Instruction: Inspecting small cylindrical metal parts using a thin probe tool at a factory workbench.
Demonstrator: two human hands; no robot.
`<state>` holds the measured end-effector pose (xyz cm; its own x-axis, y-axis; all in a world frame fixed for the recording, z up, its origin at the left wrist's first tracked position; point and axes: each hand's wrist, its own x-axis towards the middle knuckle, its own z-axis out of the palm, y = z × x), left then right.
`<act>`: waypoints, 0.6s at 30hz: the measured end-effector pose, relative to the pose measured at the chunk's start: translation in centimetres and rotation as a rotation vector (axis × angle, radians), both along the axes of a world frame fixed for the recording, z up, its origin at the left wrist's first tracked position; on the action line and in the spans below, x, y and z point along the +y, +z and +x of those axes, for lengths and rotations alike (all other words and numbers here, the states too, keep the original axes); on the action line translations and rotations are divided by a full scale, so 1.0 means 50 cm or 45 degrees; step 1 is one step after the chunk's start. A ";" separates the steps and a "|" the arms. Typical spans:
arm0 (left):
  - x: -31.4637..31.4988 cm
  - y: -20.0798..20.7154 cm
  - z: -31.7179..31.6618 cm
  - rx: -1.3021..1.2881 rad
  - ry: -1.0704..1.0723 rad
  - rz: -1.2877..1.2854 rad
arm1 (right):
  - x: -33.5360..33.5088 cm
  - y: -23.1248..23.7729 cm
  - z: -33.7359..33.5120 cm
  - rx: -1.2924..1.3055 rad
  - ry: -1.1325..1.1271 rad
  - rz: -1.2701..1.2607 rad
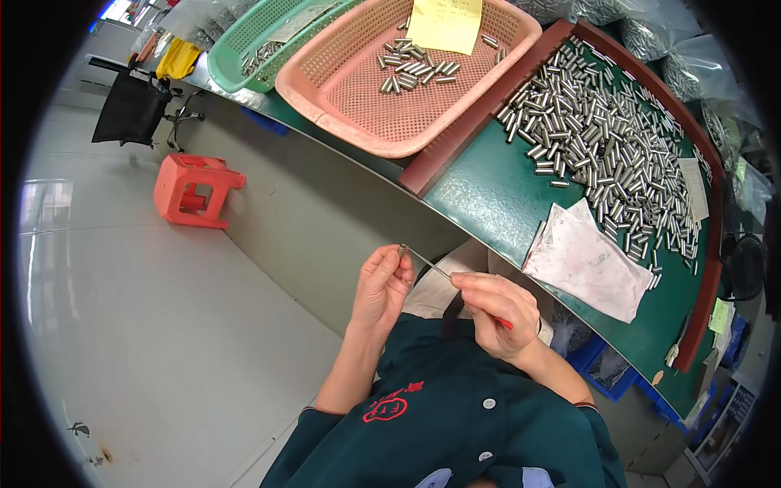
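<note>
In front of my body, off the bench edge, my left hand pinches a small metal cylinder between thumb and fingertips. My right hand is closed round a thin metal rod tool; a red handle end shows below the fingers. The rod's tip meets the cylinder, but whether it sits inside or only touches is too small to tell. To the right, a large heap of short shiny metal cylinders lies on the green bench top. A stained white cloth rests beside the heap.
A pink perforated basket holds several metal cylinders and a yellow note. Behind it stands a green basket. Reddish-brown strips border the heap. On the floor left are a red stool and a black chair.
</note>
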<state>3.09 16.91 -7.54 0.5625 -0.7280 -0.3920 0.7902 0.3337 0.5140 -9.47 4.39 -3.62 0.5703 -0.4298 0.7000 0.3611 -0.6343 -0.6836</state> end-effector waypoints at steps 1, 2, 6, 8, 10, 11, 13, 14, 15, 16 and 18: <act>0.001 0.000 0.000 -0.002 0.002 0.000 | 0.000 0.000 0.000 -0.003 -0.005 0.001; 0.002 0.000 0.001 0.053 -0.004 -0.010 | 0.000 0.001 0.000 -0.007 -0.011 0.001; 0.001 -0.001 0.001 0.224 -0.017 -0.042 | -0.009 0.013 -0.016 -0.006 -0.024 -0.003; -0.015 0.012 -0.010 -0.023 -0.026 0.136 | -0.023 0.020 -0.038 -0.059 -0.159 -0.017; -0.034 0.034 -0.024 -0.274 -0.056 0.299 | -0.038 0.024 -0.074 -0.141 -0.283 0.088; -0.039 0.047 -0.029 -0.452 -0.042 0.342 | -0.044 0.027 -0.094 -0.200 -0.371 0.156; -0.063 0.073 -0.045 -0.776 -0.054 0.395 | -0.059 0.025 -0.136 -0.260 -0.595 0.304; -0.082 0.084 -0.052 -0.985 -0.114 0.395 | -0.070 0.027 -0.151 -0.314 -0.658 0.410; -0.102 0.094 -0.060 -1.198 -0.171 0.388 | -0.082 0.025 -0.167 -0.379 -0.722 0.485; -0.127 0.103 -0.071 -1.351 -0.182 0.359 | -0.093 0.015 -0.183 -0.386 -0.814 0.523; -0.170 0.137 -0.081 -1.834 -0.199 0.200 | -0.107 0.006 -0.207 -0.421 -0.934 0.611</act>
